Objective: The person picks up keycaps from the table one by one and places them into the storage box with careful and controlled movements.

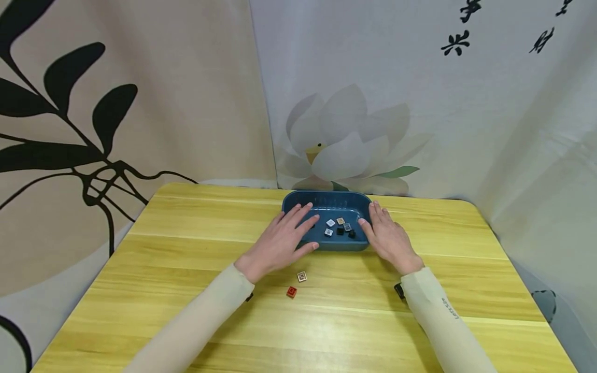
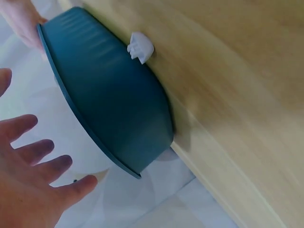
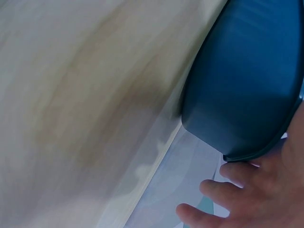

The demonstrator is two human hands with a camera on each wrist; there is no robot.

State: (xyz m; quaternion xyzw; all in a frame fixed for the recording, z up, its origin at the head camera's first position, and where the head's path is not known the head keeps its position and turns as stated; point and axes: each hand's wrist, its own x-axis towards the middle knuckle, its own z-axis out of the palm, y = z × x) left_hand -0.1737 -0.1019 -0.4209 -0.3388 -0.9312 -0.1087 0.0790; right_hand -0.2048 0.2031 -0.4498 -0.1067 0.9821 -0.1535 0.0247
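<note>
And there's the blue tray, smooth glossy plastic by its look, hard plastic-looking cubes inside it, smooth wood-grained tabletop gleaming under it, matt, softly creased cloth hanging behind it, plain matt fabric sleeves in front of it!

tiles illegibly small, tray partly hidden

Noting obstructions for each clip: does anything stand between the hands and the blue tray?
Nothing visible does. The right hand is at the right end of the blue tray; the left hand hovers over its left end. The pale piece and red piece lie in front of it, blocking neither hand.
</note>
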